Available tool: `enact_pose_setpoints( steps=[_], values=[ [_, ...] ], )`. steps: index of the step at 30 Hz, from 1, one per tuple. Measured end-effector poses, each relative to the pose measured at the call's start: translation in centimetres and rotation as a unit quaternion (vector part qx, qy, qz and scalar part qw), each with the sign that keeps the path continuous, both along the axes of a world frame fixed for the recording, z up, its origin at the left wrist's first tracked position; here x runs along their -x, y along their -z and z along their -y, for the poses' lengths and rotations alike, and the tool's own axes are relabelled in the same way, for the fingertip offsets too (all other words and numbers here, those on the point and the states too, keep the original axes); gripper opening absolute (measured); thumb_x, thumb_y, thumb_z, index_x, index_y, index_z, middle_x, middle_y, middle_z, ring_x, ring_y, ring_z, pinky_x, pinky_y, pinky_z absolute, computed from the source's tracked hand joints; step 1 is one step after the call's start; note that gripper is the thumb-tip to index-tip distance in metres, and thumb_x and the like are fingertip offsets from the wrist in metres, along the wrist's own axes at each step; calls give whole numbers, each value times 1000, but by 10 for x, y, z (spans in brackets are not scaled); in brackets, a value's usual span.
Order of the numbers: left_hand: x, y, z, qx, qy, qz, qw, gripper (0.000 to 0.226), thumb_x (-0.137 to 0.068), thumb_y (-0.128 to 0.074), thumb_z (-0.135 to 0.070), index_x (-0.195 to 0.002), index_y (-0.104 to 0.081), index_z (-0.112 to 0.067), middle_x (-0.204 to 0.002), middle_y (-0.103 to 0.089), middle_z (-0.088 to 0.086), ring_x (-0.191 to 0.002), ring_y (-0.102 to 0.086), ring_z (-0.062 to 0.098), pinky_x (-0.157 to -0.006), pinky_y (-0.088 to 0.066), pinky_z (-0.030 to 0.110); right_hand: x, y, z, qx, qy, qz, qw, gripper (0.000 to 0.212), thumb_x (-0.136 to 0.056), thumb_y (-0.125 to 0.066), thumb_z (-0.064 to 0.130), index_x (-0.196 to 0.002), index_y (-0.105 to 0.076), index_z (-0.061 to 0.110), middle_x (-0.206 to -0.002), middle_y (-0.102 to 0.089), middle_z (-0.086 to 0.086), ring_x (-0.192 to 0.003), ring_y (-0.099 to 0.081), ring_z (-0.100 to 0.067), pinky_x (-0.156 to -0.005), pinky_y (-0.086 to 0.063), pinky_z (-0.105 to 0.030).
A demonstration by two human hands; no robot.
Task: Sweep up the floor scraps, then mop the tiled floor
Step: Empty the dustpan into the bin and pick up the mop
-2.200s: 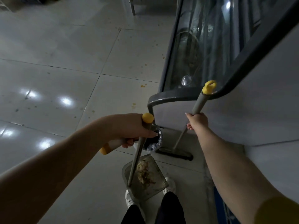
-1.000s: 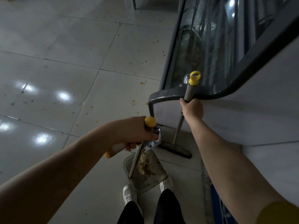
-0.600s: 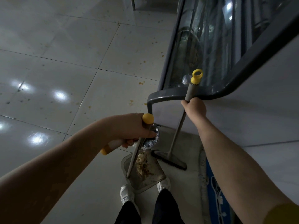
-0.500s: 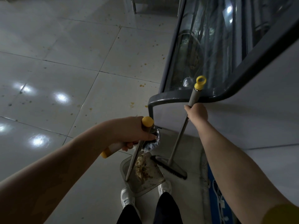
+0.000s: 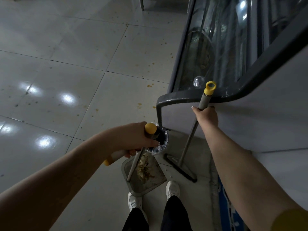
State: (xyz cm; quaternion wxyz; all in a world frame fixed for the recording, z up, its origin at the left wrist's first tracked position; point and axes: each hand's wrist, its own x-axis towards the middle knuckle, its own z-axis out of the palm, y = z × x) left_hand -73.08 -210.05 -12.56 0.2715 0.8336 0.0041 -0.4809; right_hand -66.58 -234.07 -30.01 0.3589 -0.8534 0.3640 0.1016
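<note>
My left hand grips the yellow-capped handle of a long-handled dustpan, together with a second pale, yellow-tipped handle. The grey pan rests on the floor just ahead of my white shoes and holds a heap of brownish scraps. My right hand is closed around the grey shaft of a broom with a yellow loop on top. Its black head sits on the tiles to the right of the pan. Orange-brown specks dot the pale tiled floor.
A glass-fronted display cabinet with a dark grey frame fills the right side, close to the broom. A small bin lined with clear plastic stands by its corner, partly behind my left hand. A metal leg shows at the far top.
The broom head has swung from beside the cabinet base toward the dustpan and now lies to its right. My right hand rose and dropped again on the shaft. My left hand has held still.
</note>
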Motion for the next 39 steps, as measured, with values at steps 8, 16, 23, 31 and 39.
enact_pose_setpoints(
  steps=[8, 16, 23, 31, 39],
  values=[
    [6, -9, -2, 14, -17, -10, 1000, 21, -90, -60, -32, -75, -48, -23, -44, -46, -4, -30, -43, 5, -36, -42, 18, 22, -1, -5, -20, -25, -19, 999, 65, -83, -62, 52, -121, -44, 3, -116, -61, -14, -100, -62, -32, -67, -45, -32],
    [29, -28, -31, 45, -47, -7, 998, 24, -91, -59, -30, -78, -47, -15, -47, -39, -1, -29, -38, 6, -36, -39, 18, 70, -22, -30, -28, -79, -43, 996, 59, -88, -59, 48, -116, -50, -3, -106, -63, -15, -95, -63, -32, -65, -43, -30],
    [52, -50, -77, 91, -13, -7, 996, 23, -92, -56, -32, -81, -50, -12, -34, -43, -8, -29, -39, 4, -36, -39, 15, 148, -38, -111, -113, -175, -104, 973, 30, -92, -55, 31, -70, -56, 11, -60, -60, -1, -38, -49, -12, -37, -37, -14],
    [97, -74, -110, 108, 55, -1, 993, 29, -89, -58, -35, -92, -52, -8, -52, -42, 1, -40, -40, 10, -44, -41, 20, 225, -80, -212, -179, -192, -75, 962, 21, -83, -68, 28, -99, -56, 21, -77, -63, 2, -53, -55, -8, -50, -45, -25],
    [136, -110, -120, 143, 46, 7, 989, 33, -91, -57, -29, -67, -46, -9, -46, -45, 0, -38, -45, 10, -40, -44, 19, 287, -105, -251, -202, -183, 7, 962, 59, -75, -74, 46, -122, -52, 18, -104, -58, 5, -89, -58, -9, -73, -47, -21]
  ],
)
